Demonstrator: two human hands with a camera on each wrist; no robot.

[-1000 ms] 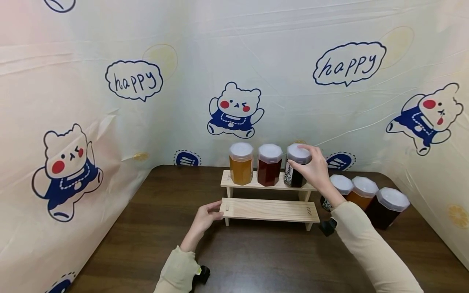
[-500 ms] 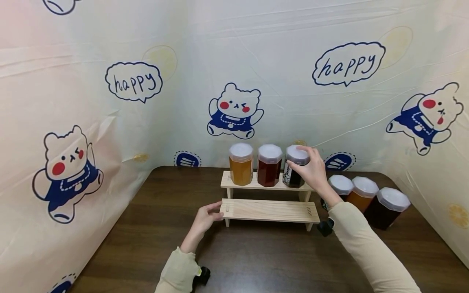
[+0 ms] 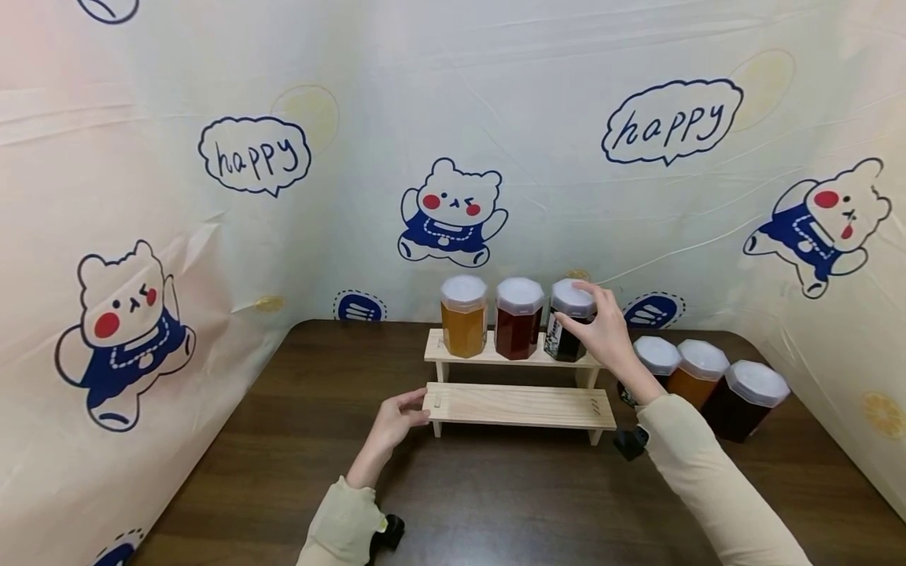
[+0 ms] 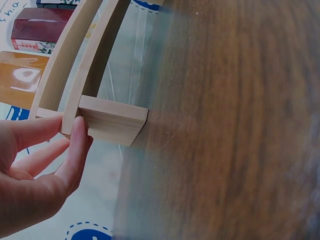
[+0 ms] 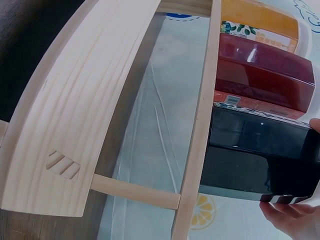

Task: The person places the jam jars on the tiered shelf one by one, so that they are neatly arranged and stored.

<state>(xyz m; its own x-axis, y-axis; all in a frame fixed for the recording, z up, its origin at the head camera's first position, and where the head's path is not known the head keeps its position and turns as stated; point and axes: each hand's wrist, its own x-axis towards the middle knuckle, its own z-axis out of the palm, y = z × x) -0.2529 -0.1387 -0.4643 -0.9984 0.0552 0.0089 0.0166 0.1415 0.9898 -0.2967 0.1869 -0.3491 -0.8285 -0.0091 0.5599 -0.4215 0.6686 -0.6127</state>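
A two-tier wooden display rack [image 3: 520, 406] stands on the table. My left hand [image 3: 392, 422] pinches the left end of its lower board between thumb and fingers, seen close up in the left wrist view. On the upper tier three white-lidded jars stand upright in a row: an amber jar [image 3: 464, 324], a dark red jar [image 3: 519, 326] and a near-black jar [image 3: 564, 338]. With thumb and fingers spread across the lid, my right hand [image 3: 605, 330] grips the near-black jar at the right end. In the right wrist view, fingertips [image 5: 287, 215] show at that jar's side.
Right of the rack three more lidded jars stand on the brown table [image 3: 283, 479]: one partly behind my right wrist, an amber-brown one [image 3: 690, 385] and a dark one [image 3: 736, 413]. A patterned curtain [image 3: 552, 94] hangs behind and at both sides.
The right hand and the near-black jar have shifted very slightly left along the upper tier. The left hand stays on the rack's end.
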